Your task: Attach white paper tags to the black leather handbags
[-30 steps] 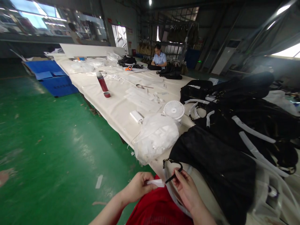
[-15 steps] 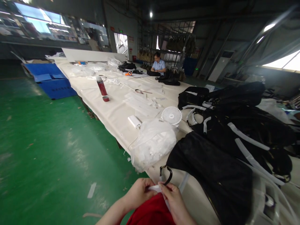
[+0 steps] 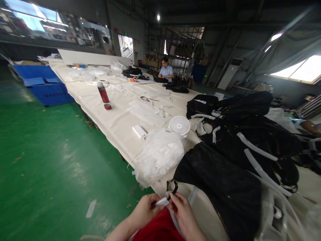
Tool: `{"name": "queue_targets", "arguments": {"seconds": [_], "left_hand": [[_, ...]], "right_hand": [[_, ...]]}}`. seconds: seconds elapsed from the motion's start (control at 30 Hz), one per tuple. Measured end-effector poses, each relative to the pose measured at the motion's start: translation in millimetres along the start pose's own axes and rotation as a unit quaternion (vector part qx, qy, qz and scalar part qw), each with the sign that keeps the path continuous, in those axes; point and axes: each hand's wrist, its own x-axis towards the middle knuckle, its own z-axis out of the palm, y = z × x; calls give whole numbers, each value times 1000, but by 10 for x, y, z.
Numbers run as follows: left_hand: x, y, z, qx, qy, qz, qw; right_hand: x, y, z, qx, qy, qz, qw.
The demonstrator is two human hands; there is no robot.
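At the near table edge, my left hand (image 3: pixel 146 211) pinches a white strip (image 3: pixel 162 202) between thumb and fingers. My right hand (image 3: pixel 181 209) is closed just beside it, its fingertips on the black strap (image 3: pixel 173 190) where the strip meets it. That strap loops off the corner of a black bag (image 3: pixel 220 180) lying on the table to the right. Below both hands is red cloth (image 3: pixel 157 227). A clear plastic bag (image 3: pixel 160 155) of white pieces sits just beyond my hands.
On the long cream-covered table (image 3: pixel 112 120) stand a white fan (image 3: pixel 179 126), a white power bank (image 3: pixel 139 132) with a cable, and a red bottle (image 3: pixel 103 93). More black bags (image 3: pixel 250 134) with white-wrapped straps pile up at right. A person (image 3: pixel 165 70) sits at the far side.
My right fingers have shifted up onto the black strap, and more of the white strip shows between my hands. The whole view has swung slightly right.
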Motion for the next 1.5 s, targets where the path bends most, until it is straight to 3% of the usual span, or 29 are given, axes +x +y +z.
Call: {"name": "queue_targets", "arguments": {"seconds": [0.1,0.27,0.4,0.6,0.8,0.93,1.07,1.3,1.5], "left_hand": [[21,-32,-3,4,3,-2,1000],[-15,-41,-27,-12,-13,-11,1000],[-49,-49,-27,-41,-24,-17,999],[14,-21,12,32,38,-14,999],[97,36,121,30,40,-15,999],[161,131,189,101,80,-35,991],[205,219,205,161,87,-36,982],[268,198,96,203,43,11,978],[399,323,32,230,34,-34,972]], "right_hand": [[-13,0,32,-30,-38,23,999],[90,-48,-57,28,31,64,997],[171,-18,-100,45,38,77,995],[160,46,-91,54,13,58,997],[188,111,-115,31,16,45,998],[221,157,-104,14,39,44,998],[254,120,-156,22,17,38,999],[594,-67,-351,-148,96,2,984],[814,-36,-210,-84,64,25,994]]}}
